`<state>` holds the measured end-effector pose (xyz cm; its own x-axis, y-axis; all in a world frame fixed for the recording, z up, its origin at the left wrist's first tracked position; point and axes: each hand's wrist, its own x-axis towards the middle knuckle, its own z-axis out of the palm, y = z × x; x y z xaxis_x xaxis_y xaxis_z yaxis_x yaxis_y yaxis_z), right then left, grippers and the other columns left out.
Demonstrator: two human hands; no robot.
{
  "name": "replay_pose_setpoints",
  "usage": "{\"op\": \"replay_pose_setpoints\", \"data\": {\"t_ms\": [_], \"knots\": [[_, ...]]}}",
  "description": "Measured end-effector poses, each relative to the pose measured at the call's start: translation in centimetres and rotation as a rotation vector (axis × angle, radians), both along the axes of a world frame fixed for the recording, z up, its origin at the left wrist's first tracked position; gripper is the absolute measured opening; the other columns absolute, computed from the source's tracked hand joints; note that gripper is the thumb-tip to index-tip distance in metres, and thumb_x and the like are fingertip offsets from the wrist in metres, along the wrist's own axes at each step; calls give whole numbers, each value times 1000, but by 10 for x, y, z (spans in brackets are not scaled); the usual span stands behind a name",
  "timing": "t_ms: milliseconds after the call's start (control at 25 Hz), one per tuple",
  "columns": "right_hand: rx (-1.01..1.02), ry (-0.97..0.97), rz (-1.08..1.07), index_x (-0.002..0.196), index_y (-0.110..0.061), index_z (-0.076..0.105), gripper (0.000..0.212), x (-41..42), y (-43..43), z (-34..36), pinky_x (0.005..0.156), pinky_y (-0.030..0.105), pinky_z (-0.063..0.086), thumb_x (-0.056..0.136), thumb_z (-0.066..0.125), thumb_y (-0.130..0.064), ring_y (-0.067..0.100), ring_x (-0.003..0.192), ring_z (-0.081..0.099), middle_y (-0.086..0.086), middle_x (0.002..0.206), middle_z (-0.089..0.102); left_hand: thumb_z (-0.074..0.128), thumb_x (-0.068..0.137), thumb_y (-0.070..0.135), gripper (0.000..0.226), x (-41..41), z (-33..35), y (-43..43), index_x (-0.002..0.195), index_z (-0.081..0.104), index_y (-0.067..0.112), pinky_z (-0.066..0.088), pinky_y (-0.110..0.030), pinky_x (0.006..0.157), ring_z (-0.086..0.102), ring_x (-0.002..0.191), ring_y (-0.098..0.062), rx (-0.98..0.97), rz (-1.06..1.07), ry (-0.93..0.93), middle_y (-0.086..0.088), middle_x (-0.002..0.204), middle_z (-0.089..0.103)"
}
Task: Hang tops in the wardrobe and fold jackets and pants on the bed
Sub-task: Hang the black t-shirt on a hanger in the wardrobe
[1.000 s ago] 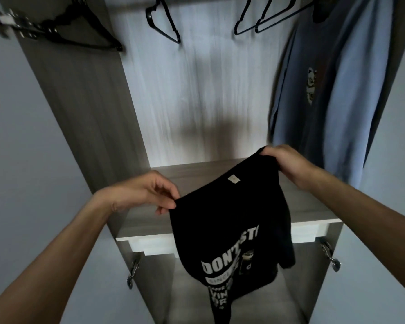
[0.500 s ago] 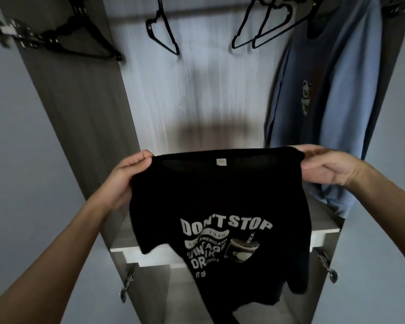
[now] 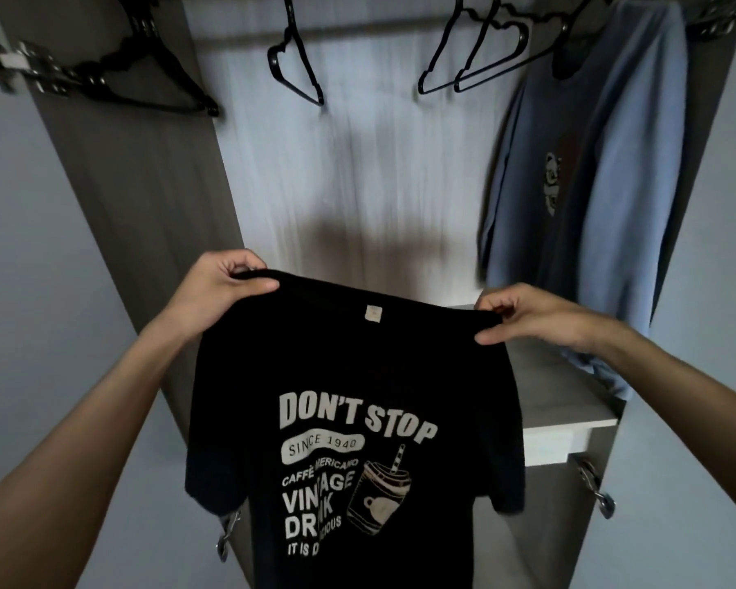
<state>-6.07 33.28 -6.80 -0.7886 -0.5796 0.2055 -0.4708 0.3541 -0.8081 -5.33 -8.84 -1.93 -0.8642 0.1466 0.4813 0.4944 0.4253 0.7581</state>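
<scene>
Holding the black T-shirt (image 3: 358, 376) up by its shoulders, the person faces the open wardrobe (image 3: 145, 197).

Head view, the only one. The left hand (image 3: 215, 291) pinches the left shoulder, thumb in front, fingers curled over the top edge. The right hand (image 3: 536, 316) pinches the right shoulder the same way, a bit lower, so the neckline slopes down to the right. The shirt hangs in the air near the camera, print readable, in front of the shelf (image 3: 570, 401). Its hem runs out of frame at the bottom.

Far up, the rail (image 3: 379, 25) carries one empty black hanger (image 3: 298, 74) left of centre and a pair of empty hangers (image 3: 476, 57) further right. Another hanger (image 3: 154, 82) hangs at far left by a hinge. A blue top (image 3: 591, 184) already hangs on the right.

Handling, as a judgement: the shirt is thin knit, light and fully limp, and its sleeves droop. It looks neither slippery nor fragile, so a finger pinch is enough. The best hold is at the shoulder seams, as now. To fetch a hanger, one hand probably has to let go and that side will collapse. A grip at the collar near the label (image 3: 373, 313) would keep the neck opening reachable. The main risk is a shoulder sliding off the hanger.
</scene>
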Motion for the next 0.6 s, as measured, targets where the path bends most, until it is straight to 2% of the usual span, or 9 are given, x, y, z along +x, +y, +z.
{"op": "replay_pose_setpoints", "data": {"t_ms": [80, 120, 160, 240, 320, 360, 440, 520, 600], "knots": [[-178, -206, 151, 89, 11, 59, 41, 11, -7, 0, 78, 30, 42, 73, 84, -18, 20, 82, 57, 15, 85, 59, 77, 81, 12, 15, -10, 1, -6, 72, 65, 16, 42, -17, 58, 52, 58, -3, -25, 107, 89, 7, 62, 63], [-270, -299, 224, 90, 14, 56, 51, 16, -11, 1, 77, 29, 45, 69, 87, -22, 21, 80, 59, 16, 85, 59, 77, 82, 15, 16, -15, 1, -9, 71, 66, 18, 41, -21, 61, 52, 61, -5, -35, 140, 103, 7, 64, 64], [-350, -364, 290, 89, 10, 57, 51, 22, -17, 4, 74, 27, 46, 66, 88, -23, 19, 76, 60, 15, 81, 59, 76, 82, 16, 16, -17, 2, -10, 70, 66, 20, 41, -23, 63, 53, 63, -5, -28, 157, 108, 7, 65, 64], [-460, -421, 434, 89, -2, 63, 37, 33, -30, 12, 69, 24, 49, 68, 87, -21, 15, 72, 62, 6, 78, 63, 75, 84, 15, 19, -18, 6, -7, 68, 66, 22, 41, -24, 65, 53, 63, -5, 4, 160, 124, 10, 64, 64], [-479, -452, 605, 98, -6, 66, 25, 46, -44, 22, 74, 23, 52, 77, 78, -12, 13, 80, 66, 3, 88, 68, 73, 85, 12, 22, -16, 12, -1, 67, 65, 23, 42, -23, 65, 53, 63, -4, 22, 166, 151, 12, 62, 63], [-457, -459, 654, 104, -4, 66, 27, 51, -48, 25, 78, 23, 52, 79, 74, -7, 13, 86, 67, 4, 94, 70, 73, 85, 11, 23, -14, 15, 2, 67, 65, 23, 42, -22, 65, 53, 63, -4, 38, 169, 163, 13, 62, 63], [-361, -431, 580, 108, -1, 68, 33, 59, -51, 30, 81, 22, 53, 76, 75, -2, 15, 89, 69, 8, 99, 71, 71, 86, 8, 22, -10, 22, 6, 70, 63, 22, 43, -18, 63, 54, 61, 0, 91, 168, 184, 14, 61, 63], [-238, -342, 368, 98, -8, 74, 24, 62, -54, 26, 75, 18, 51, 75, 75, 0, 11, 80, 67, 5, 89, 72, 70, 86, 6, 20, -6, 28, 9, 73, 62, 19, 44, -15, 63, 54, 60, 1, 124, 172, 225, 14, 61, 63], [-149, -146, 130, 89, -13, 73, 16, 60, -59, 19, 68, 16, 46, 77, 77, -3, 9, 73, 61, 2, 80, 68, 70, 85, 7, 19, -2, 35, 11, 73, 62, 19, 45, -15, 64, 55, 62, 1, 125, 188, 290, 14, 62, 63]]}}
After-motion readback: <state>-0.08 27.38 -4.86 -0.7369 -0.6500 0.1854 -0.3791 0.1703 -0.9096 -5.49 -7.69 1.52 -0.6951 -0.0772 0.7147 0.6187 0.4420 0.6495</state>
